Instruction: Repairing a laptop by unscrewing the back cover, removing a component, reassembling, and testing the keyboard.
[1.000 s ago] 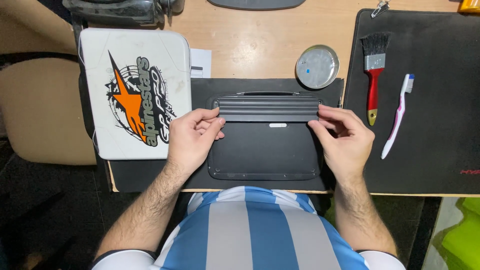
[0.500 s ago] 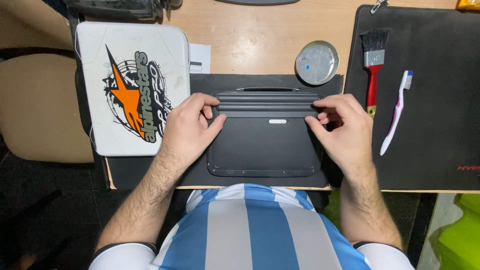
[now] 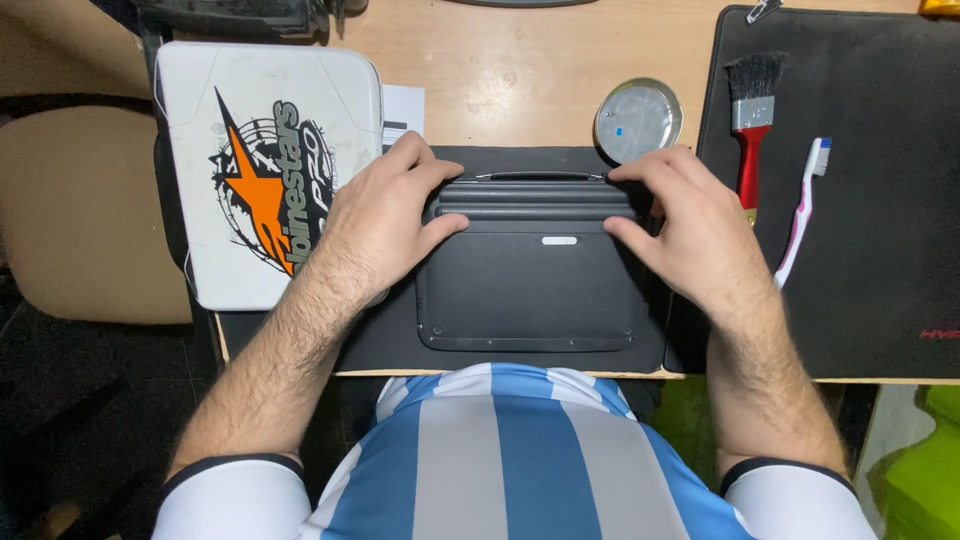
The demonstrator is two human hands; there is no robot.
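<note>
Dark grey case (image 3: pixel 530 285) under both hands looks matt plastic w/ a ribbed top strip and a small shiny metal-looking tag; it lies on a matt black cloth-like mat (image 3: pixel 395 340), on a smooth pale wood desk (image 3: pixel 500 70) w/ visible grain. White hard case (image 3: pixel 270 160) at left is scuffed, semi-gloss plastic w/ a printed orange-black graphic; round tin (image 3: pixel 638 120) is dull brushed metal. Brush (image 3: pixel 750 130) has glossy red handle, metal ferrule, dark bristles; toothbrush (image 3: pixel 805 215) is smooth white-pink plastic; both on a big matt black fabric pad (image 3: pixel 900 250).
</note>
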